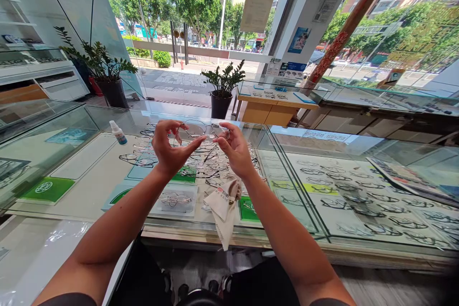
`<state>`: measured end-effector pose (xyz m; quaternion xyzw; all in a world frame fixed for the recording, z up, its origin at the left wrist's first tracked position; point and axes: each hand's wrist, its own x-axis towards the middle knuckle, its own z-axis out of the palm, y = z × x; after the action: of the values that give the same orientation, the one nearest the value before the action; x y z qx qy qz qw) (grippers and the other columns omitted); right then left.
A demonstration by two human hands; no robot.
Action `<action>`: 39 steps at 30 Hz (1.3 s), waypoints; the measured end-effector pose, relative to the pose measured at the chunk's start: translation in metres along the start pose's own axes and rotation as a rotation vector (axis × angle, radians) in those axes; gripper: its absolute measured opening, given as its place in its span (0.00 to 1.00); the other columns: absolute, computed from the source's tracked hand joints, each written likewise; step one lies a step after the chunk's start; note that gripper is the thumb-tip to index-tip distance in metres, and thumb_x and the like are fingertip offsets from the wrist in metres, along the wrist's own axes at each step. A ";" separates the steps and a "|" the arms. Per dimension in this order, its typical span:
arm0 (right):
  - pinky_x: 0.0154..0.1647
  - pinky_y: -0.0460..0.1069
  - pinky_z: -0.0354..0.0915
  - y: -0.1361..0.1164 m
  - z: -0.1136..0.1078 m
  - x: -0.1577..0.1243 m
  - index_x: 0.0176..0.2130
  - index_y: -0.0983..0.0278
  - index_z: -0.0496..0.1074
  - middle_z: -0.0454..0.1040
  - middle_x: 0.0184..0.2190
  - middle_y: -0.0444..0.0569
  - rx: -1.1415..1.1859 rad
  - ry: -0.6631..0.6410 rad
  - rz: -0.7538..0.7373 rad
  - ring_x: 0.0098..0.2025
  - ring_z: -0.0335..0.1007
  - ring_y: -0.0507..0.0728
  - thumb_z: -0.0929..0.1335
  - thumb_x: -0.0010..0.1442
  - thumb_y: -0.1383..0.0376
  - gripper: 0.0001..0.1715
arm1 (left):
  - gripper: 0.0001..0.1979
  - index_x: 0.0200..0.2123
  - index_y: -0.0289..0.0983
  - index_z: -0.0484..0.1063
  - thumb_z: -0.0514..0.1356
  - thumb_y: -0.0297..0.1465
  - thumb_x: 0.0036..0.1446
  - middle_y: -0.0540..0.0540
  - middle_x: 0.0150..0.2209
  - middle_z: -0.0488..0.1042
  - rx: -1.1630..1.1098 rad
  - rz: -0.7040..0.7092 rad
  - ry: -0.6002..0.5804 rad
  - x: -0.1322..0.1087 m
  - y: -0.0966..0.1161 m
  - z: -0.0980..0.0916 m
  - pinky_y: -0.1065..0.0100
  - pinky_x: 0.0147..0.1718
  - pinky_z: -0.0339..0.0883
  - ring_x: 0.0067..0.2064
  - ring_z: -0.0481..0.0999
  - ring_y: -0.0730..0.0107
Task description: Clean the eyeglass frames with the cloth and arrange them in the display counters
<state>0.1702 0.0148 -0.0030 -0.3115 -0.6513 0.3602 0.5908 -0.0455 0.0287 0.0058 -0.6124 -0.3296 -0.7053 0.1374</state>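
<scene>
A pair of thin-framed eyeglasses (195, 129) is raised above the glass counter, held between both hands. My left hand (170, 148) pinches the frame at its left side, thumb along the lower rim. The right side of the frame sits between the thumb and fingers of my right hand (234, 149). A small tag hangs near my left fingers. Beneath the hands, several eyeglasses (201, 172) lie in rows on the counter. A beige cleaning cloth (224, 205) drapes over the counter's front edge, below my right hand.
A small spray bottle (118, 133) stands on the counter at left. Near the front edge is a clear tray (175, 201) with eyeglasses. More eyeglasses (358, 198) fill the glass display case at right. Potted plants (221, 88) stand beyond the counter, before the window.
</scene>
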 end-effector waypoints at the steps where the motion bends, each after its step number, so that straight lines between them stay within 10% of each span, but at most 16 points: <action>1: 0.59 0.59 0.77 -0.002 -0.001 -0.001 0.64 0.54 0.71 0.77 0.43 0.46 -0.017 0.016 -0.022 0.48 0.79 0.59 0.76 0.66 0.36 0.40 | 0.34 0.47 0.45 0.69 0.79 0.58 0.53 0.48 0.38 0.79 0.002 0.007 -0.001 0.000 0.000 0.000 0.56 0.38 0.75 0.33 0.75 0.64; 20: 0.58 0.63 0.77 -0.015 -0.025 0.002 0.69 0.46 0.69 0.80 0.47 0.48 -0.557 0.158 -0.492 0.50 0.79 0.63 0.74 0.74 0.45 0.30 | 0.31 0.43 0.43 0.71 0.75 0.61 0.57 0.48 0.38 0.79 0.098 0.033 -0.252 0.007 -0.011 0.000 0.57 0.42 0.70 0.40 0.78 0.60; 39: 0.67 0.70 0.74 -0.017 -0.022 0.001 0.72 0.45 0.67 0.79 0.60 0.52 -0.659 0.195 -0.481 0.62 0.77 0.69 0.72 0.76 0.45 0.32 | 0.31 0.50 0.42 0.72 0.79 0.54 0.57 0.46 0.45 0.81 -0.029 0.030 -0.190 0.005 -0.006 0.003 0.61 0.39 0.74 0.45 0.82 0.61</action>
<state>0.1919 0.0087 0.0134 -0.3556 -0.7269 -0.0467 0.5856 -0.0481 0.0360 0.0093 -0.6835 -0.3215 -0.6465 0.1072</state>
